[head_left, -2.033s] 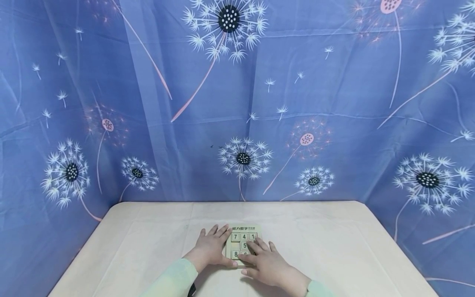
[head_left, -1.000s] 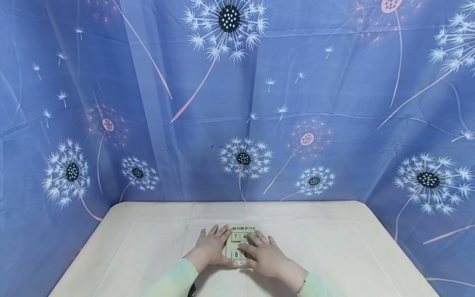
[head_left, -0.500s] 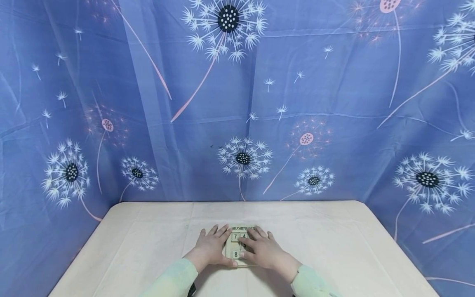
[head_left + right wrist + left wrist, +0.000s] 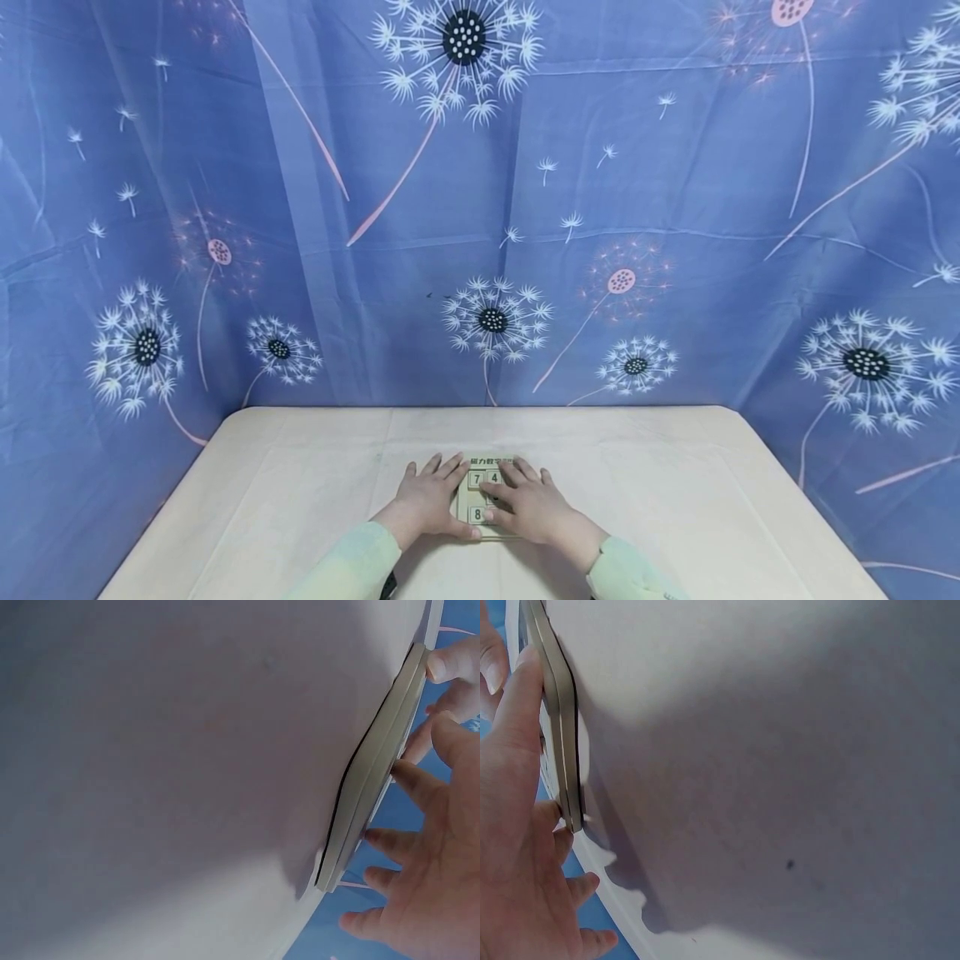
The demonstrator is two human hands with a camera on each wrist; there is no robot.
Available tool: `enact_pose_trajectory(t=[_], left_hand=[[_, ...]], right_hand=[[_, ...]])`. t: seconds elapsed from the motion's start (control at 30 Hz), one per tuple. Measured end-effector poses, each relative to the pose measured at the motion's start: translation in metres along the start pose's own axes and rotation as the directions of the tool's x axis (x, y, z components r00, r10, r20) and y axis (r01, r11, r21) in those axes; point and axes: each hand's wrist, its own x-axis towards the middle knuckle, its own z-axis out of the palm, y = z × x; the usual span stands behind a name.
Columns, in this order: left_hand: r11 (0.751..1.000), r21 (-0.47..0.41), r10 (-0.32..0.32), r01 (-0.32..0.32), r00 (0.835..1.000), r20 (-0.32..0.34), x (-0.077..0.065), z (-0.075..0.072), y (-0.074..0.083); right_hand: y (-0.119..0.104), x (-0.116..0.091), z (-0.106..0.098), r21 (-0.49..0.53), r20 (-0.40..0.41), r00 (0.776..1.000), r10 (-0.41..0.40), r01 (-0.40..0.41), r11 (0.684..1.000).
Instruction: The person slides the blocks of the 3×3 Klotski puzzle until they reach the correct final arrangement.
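A pale green number slide puzzle [image 4: 462, 500] lies flat on the table, with tiles 7 [image 4: 476, 479], 4 [image 4: 493, 477] and 8 [image 4: 477, 515] showing. Between the 7 and the 8 the tray has a tileless slot. My left hand [image 4: 426, 504] rests along the left side, fingers spread at the upper left edge and thumb on the near left corner. Over the right half lies my right hand [image 4: 536, 508], its extended fingertips touching the tiles and hiding several of them. In both wrist views the puzzle's side edge [image 4: 566, 735] appears beside the fingers.
The cream-covered table [image 4: 300, 467] stretches out around the puzzle. Behind it and at both sides hangs a blue curtain [image 4: 405, 333] printed with dandelions. A small dark spot [image 4: 790, 864] marks the table cover in the left wrist view.
My right hand has moved up and left across the puzzle, covering the 1, the 6 and most of the 5. It is nearly still over the last half second. The left hand stays put.
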Motion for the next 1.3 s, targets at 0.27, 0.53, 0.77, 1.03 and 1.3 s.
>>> enact_pose_trajectory(t=[0.27, 0.53, 0.77, 1.03, 1.3], left_hand=[[1.000, -0.005, 0.011, -0.011, 1.000, -0.007, -0.001, 0.000, 0.000], [1.000, -0.012, 0.017, -0.017, 1.000, -0.012, 0.000, 0.002, 0.000], [1.000, -0.010, 0.012, -0.012, 1.000, -0.005, -0.002, -0.003, 0.002], [1.000, -0.009, 0.009, -0.009, 1.000, -0.010, -0.001, -0.001, 0.001], [1.000, -0.007, 0.017, -0.018, 0.999, -0.032, -0.002, -0.001, 0.002]], right_hand=[[-0.001, -0.004, -0.001, 0.012, 0.006, 1.000, 0.001, -0.002, 1.000], [-0.005, -0.011, -0.003, 0.015, 0.006, 1.000, -0.008, 0.008, 1.000], [-0.006, -0.014, -0.002, -0.013, 0.003, 1.000, -0.018, 0.018, 1.000], [-0.007, -0.017, -0.003, -0.014, 0.011, 1.000, -0.026, 0.026, 1.000], [-0.008, -0.019, -0.002, -0.032, 0.009, 0.999, -0.033, 0.033, 0.999]])
